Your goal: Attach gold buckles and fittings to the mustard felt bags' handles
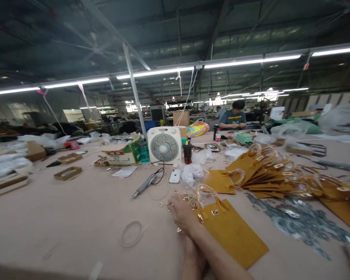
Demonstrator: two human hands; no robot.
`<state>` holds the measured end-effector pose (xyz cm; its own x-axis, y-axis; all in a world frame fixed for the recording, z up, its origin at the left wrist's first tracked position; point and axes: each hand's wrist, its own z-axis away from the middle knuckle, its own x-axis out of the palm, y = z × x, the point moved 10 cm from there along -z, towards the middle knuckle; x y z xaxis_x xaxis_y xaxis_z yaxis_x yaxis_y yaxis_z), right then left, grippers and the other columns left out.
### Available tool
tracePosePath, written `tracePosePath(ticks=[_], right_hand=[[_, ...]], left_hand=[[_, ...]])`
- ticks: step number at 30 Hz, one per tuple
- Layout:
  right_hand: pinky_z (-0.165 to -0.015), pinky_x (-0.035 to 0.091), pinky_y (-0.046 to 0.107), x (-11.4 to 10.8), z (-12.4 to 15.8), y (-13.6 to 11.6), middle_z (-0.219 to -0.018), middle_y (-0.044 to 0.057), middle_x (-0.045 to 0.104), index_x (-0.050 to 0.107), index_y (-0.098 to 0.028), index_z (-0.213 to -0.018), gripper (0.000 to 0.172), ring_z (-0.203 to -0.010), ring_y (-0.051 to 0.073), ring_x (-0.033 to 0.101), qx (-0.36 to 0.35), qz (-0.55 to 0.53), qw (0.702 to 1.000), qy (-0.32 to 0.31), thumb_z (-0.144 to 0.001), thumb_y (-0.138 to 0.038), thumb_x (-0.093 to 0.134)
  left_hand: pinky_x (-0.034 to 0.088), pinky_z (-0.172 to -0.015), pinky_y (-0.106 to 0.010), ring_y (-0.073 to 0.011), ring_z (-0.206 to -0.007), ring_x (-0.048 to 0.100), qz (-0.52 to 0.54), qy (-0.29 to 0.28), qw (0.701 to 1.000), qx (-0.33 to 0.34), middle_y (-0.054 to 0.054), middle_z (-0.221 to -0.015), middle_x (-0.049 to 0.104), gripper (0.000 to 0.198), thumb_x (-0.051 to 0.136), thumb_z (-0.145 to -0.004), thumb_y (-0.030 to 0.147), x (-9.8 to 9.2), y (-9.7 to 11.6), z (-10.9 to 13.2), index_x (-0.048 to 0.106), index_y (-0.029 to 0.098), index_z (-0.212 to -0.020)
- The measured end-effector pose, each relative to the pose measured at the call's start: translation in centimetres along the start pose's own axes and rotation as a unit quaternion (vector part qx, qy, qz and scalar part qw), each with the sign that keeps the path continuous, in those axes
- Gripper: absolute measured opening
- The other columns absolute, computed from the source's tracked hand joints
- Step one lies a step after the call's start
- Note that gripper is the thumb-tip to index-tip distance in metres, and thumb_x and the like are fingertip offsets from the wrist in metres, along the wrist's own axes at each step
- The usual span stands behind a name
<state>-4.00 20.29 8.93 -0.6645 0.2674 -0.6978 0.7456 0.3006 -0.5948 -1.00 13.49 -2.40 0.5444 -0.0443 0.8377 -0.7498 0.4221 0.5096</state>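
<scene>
My right hand (179,210) reaches over the table at the left edge of a pile of small gold metal fittings (190,199); its fingers are bent and blurred, so a grip cannot be made out. Beneath my right wrist lies my left hand (187,243), mostly covered, its fingers hidden. A small gold piece (179,230) shows beside it. To the right of both hands, a mustard bag (233,233) lies flat, with clear-wrapped handles and a metal plate on its front.
A power screwdriver (144,186), a white phone (175,176) and a box fan (164,146) stand or lie ahead. A coiled strip (131,233) is at left. Stacked mustard bags (259,171) and grey metal parts (300,219) lie right. A person (233,116) sits across the table.
</scene>
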Motion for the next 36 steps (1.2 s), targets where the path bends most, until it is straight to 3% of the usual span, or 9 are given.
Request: tracePosePath(ticks=[2,5,11,17,23,26,30,32,36], right_hand=[[-0.079,0.057,0.031,-2.6,1.7,1.4,-0.112,0.008,0.068,0.063,-0.021,-0.101,0.019,-0.091,0.020,0.068,0.025,-0.217,0.971,0.092,-0.102,-0.034,0.049],[-0.070,0.057,0.031,-5.1,5.3,6.4,-0.087,0.004,0.070,0.062,-0.021,-0.100,0.033,-0.073,0.019,0.066,0.114,-0.438,0.875,0.170,-0.096,-0.054,0.062],[-0.068,0.055,0.027,-13.1,14.2,15.4,-0.087,-0.001,0.068,0.063,-0.025,-0.113,0.049,-0.073,0.015,0.065,0.180,-0.538,0.764,0.308,-0.076,-0.047,0.088],[-0.072,0.057,0.032,-17.3,20.1,20.4,-0.096,0.006,0.072,0.070,-0.020,-0.118,0.054,-0.081,0.020,0.068,0.229,-0.464,0.791,0.326,-0.076,-0.050,0.085],[-0.075,0.052,0.032,-17.2,22.5,22.7,-0.101,0.007,0.076,0.073,-0.018,-0.125,0.058,-0.082,0.020,0.065,0.267,-0.303,0.860,0.311,-0.083,-0.057,0.077],[-0.071,0.050,0.032,-17.3,22.8,22.6,-0.082,0.004,0.073,0.074,-0.016,-0.123,0.054,-0.076,0.021,0.064,0.260,-0.260,0.875,0.315,-0.091,-0.059,0.066],[-0.070,0.051,0.031,-17.3,22.9,22.7,-0.080,0.004,0.072,0.074,-0.017,-0.120,0.050,-0.073,0.019,0.063,0.254,-0.252,0.878,0.318,-0.094,-0.058,0.063],[-0.069,0.052,0.031,-17.6,23.1,22.8,-0.087,0.006,0.074,0.073,-0.017,-0.119,0.050,-0.075,0.019,0.064,0.253,-0.261,0.870,0.333,-0.094,-0.059,0.062],[-0.074,0.055,0.033,-18.0,23.6,23.2,-0.096,0.007,0.075,0.070,-0.017,-0.121,0.051,-0.080,0.020,0.067,0.256,-0.276,0.852,0.364,-0.093,-0.059,0.063]], left_hand=[[0.060,-0.096,-0.039,-0.0307,-0.106,0.071,0.035,0.009,0.999,-0.020,-0.014,-0.111,0.075,0.062,0.077,-0.077,0.060,-0.4,-0.5,-0.3,0.070,0.019,-0.123],[0.059,-0.101,-0.042,-0.0325,-0.113,0.070,0.056,-0.001,0.996,-0.072,-0.015,-0.109,0.077,0.047,0.074,-0.082,0.049,0.2,-1.5,-0.2,0.074,0.016,-0.116],[0.061,-0.098,-0.048,-0.0342,-0.110,0.073,0.019,-0.012,0.990,-0.138,-0.013,-0.116,0.077,0.038,0.063,-0.093,0.049,1.5,-3.0,1.4,0.075,0.018,-0.111],[0.063,-0.093,-0.051,-0.0345,-0.101,0.075,-0.117,0.060,0.986,-0.099,-0.010,-0.099,0.080,0.040,0.068,-0.087,0.048,-1.1,-3.4,0.8,0.072,0.018,-0.114],[0.051,-0.112,-0.051,-0.0322,-0.122,0.066,-0.269,0.098,0.953,0.095,-0.010,-0.129,0.072,0.040,0.064,-0.088,0.040,-1.5,0.5,0.0,0.067,0.021,-0.123],[0.038,-0.123,-0.058,-0.0347,-0.133,0.057,-0.435,0.123,0.860,0.237,-0.012,-0.137,0.066,0.048,0.067,-0.084,0.032,-0.1,3.7,1.1,0.063,0.022,-0.131],[0.033,-0.126,-0.057,-0.0327,-0.141,0.047,-0.616,0.045,0.629,0.472,-0.012,-0.143,0.062,0.043,0.061,-0.090,0.023,6.2,5.8,4.1,0.062,0.022,-0.134],[0.042,-0.120,-0.049,-0.0276,-0.133,0.054,-0.658,-0.073,0.576,0.479,-0.008,-0.131,0.069,0.035,0.051,-0.096,0.017,9.5,3.9,3.7,0.067,0.025,-0.126],[0.045,-0.114,-0.043,-0.0259,-0.125,0.058,-0.729,-0.312,0.516,0.325,-0.010,-0.127,0.070,0.044,0.041,-0.095,0.008,14.0,-3.7,1.1,0.068,0.026,-0.125]])
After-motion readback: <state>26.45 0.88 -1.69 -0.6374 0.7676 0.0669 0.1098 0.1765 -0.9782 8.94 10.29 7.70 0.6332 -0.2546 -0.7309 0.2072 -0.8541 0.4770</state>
